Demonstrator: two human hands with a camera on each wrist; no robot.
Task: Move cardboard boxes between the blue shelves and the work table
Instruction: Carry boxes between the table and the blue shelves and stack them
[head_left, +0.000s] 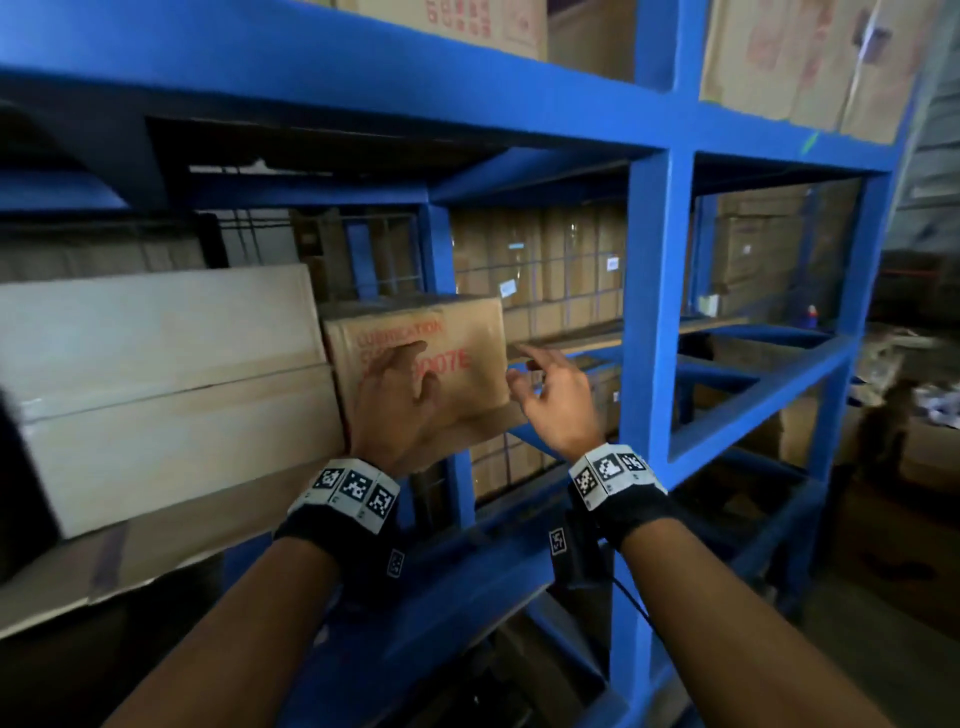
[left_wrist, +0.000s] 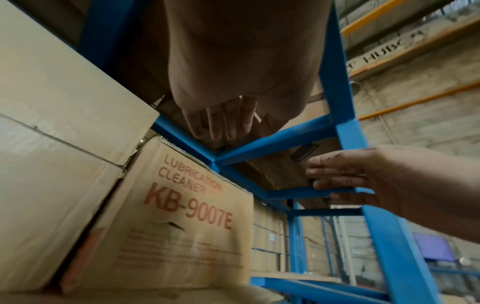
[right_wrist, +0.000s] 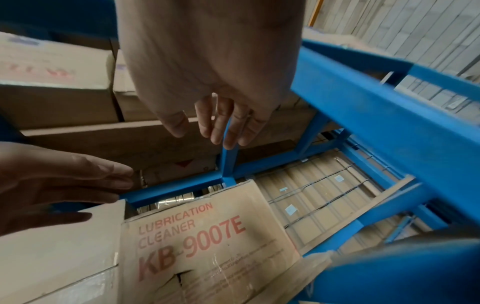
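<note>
A brown cardboard box (head_left: 467, 343) printed in red "LUBRICATION CLEANER KB-9007E" stands on the blue shelves (head_left: 655, 291), at the right end of a row of boxes. My left hand (head_left: 405, 384) is spread in front of its printed face with the fingers relaxed. My right hand (head_left: 540, 384) hovers open just off the box's right edge. The left wrist view shows the box (left_wrist: 182, 226) below my left fingers (left_wrist: 221, 121), apart from them, and my right hand (left_wrist: 363, 179) with its fingers straight. In the right wrist view the box (right_wrist: 207, 236) lies under my right fingers (right_wrist: 221, 123). Neither hand holds anything.
Two large pale boxes (head_left: 166, 374) are stacked tight against the brown box's left side. A blue upright stands right of my right hand. Wire mesh (head_left: 561, 270) with more cartons closes the back. Other cartons (head_left: 467, 21) sit on the shelf above.
</note>
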